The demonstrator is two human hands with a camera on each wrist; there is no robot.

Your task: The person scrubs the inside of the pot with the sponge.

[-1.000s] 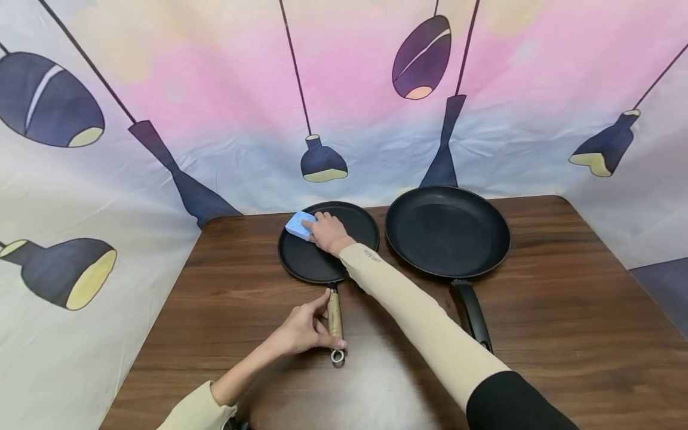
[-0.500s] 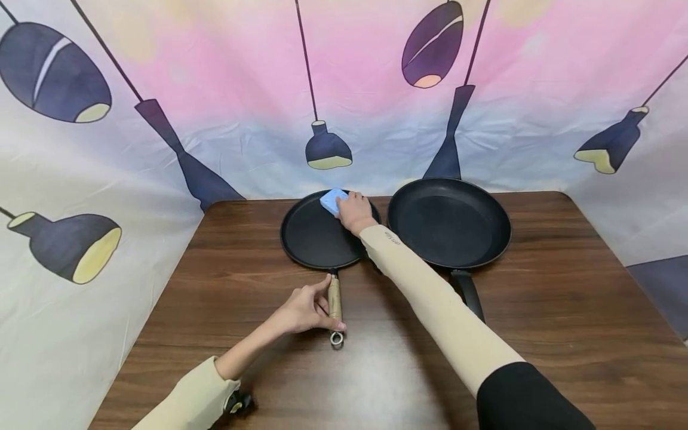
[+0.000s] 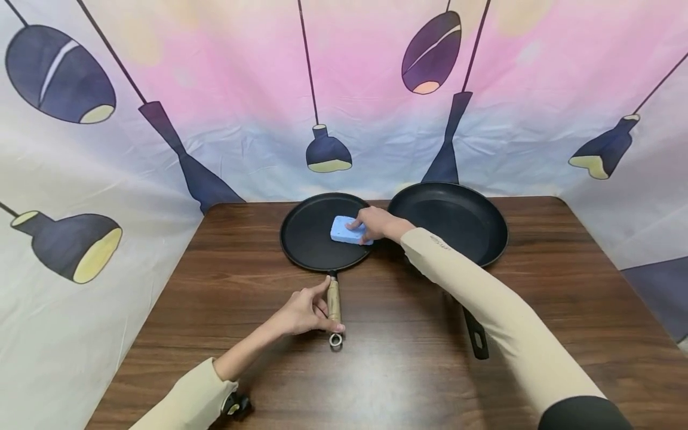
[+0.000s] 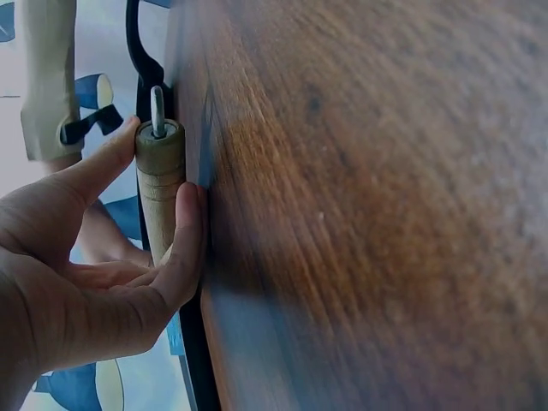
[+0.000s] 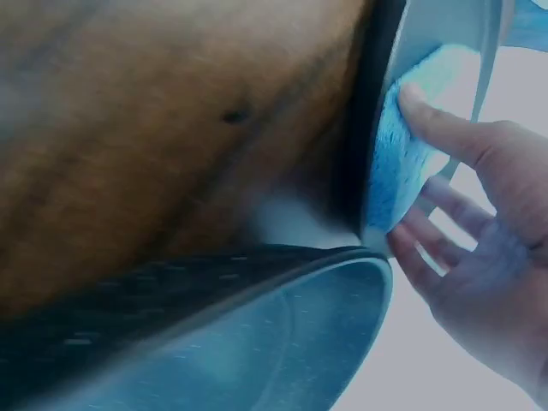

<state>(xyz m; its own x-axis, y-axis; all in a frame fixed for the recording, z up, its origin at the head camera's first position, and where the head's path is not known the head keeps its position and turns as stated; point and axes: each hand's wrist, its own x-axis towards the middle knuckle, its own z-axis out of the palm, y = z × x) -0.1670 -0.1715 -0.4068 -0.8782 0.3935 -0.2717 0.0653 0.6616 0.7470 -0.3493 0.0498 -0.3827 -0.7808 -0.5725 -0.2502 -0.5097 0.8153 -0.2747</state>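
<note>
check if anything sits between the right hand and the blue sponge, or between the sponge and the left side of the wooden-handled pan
Nothing visible does: the right hand grips the blue sponge, and only bare surface of the wooden-handled pan shows left of it.

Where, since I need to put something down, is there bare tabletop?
The table is bare left of the flat pan and the left hand, between the wooden handle and the black handle, and right of the deeper pan and the right sleeve. The back is crowded where the pans sit close together and the right hand holds the blue sponge.
</note>
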